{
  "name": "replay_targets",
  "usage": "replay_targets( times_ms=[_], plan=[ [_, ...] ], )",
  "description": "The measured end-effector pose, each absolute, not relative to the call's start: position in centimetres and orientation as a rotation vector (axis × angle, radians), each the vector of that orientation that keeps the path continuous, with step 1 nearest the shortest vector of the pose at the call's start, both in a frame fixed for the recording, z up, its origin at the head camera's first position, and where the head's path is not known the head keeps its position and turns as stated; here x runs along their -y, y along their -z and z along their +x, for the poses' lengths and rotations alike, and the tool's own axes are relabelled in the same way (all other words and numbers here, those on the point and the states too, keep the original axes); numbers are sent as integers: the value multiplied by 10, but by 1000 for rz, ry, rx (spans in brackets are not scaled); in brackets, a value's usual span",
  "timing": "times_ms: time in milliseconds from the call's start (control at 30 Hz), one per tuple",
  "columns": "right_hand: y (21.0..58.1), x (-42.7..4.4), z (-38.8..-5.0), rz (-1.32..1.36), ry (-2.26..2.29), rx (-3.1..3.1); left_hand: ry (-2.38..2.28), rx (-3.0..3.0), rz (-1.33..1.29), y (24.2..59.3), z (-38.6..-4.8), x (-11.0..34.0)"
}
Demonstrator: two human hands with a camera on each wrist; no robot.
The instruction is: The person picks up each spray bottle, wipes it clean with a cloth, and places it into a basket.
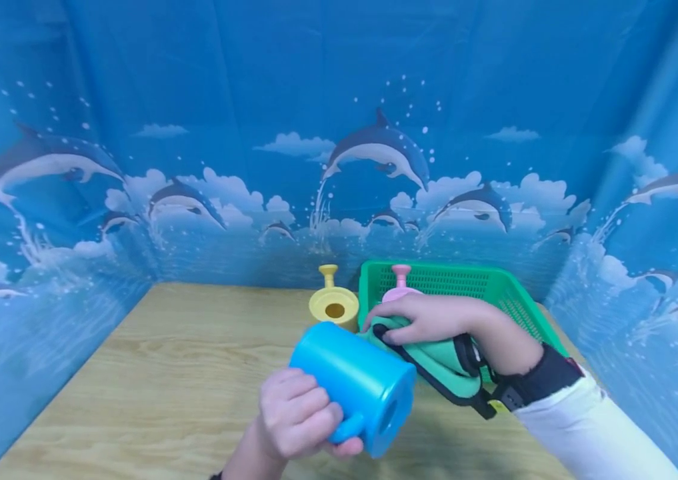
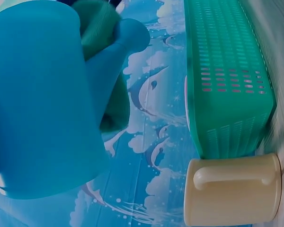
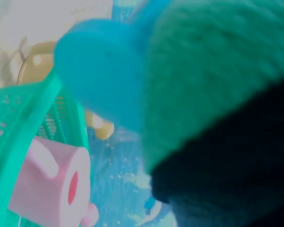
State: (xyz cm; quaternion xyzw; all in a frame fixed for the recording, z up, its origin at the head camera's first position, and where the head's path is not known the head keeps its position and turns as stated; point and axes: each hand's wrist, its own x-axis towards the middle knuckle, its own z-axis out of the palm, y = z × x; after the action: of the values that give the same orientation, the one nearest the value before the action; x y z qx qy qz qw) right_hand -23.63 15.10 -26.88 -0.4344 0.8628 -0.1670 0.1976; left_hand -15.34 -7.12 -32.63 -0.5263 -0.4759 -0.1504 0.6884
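Observation:
My left hand [image 1: 299,410] grips the handle of a blue watering can [image 1: 353,380], held tilted above the table. In the left wrist view the can [image 2: 42,104] fills the left side, its spout [image 2: 113,61] pointing toward the cloth. A green cloth with black edging [image 1: 443,370] is held in my right hand [image 1: 429,320], its fingers curled over the fabric just beyond the can. Close up in the right wrist view, the cloth [image 3: 217,71] overlaps part of the blue can [image 3: 99,75]. Whether cloth and can touch is hard to tell.
A green basket [image 1: 495,277] stands at the back right, with a pink watering can [image 3: 47,184] inside. Just left of the basket a yellow watering can [image 1: 333,300] stands on the wooden table [image 1: 153,387]. Dolphin-printed blue sheeting [image 1: 267,80] surrounds the table's back and sides.

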Motion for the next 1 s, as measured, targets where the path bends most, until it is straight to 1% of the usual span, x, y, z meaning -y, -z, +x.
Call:
replay_targets(
  times_ms=[267,467,800,1000],
  plan=[
    [273,-127,-246,-1110,544,-2439,348,1102,-1216,327,-148,66],
    [274,-129,-245,-1036,491,-2468,368,1113,-1178,332,-152,67],
    [267,-148,-239,-1225,421,-2429,374,1085,-1102,334,-162,74],
    [266,-152,-232,-1276,385,-2427,375,1065,-1072,336,-168,78]
  ],
)
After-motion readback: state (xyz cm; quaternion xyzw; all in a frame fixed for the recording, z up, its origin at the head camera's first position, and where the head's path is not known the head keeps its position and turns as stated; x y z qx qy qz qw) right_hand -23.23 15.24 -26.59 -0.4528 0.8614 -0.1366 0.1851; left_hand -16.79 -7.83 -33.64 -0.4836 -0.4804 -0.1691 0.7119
